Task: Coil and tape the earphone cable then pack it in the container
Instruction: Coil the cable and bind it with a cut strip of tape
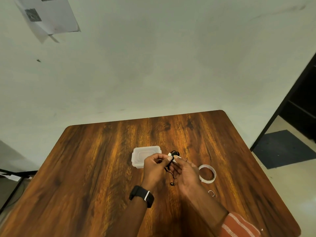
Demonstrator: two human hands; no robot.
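Clear plastic container — lid on, contents unclear

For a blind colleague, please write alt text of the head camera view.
Two hands, left hand and right hand, hold a coiled black earphone cable with a white tape strip above a brown wooden table. A clear plastic container lies behind the left hand; a white tape roll lies right.

Two hands, left hand and right hand; one black earphone cable with one earbud showing; one clear plastic container; one white tape roll; one small ring; one black wristwatch; one wooden table; two printed sheets on the wall.
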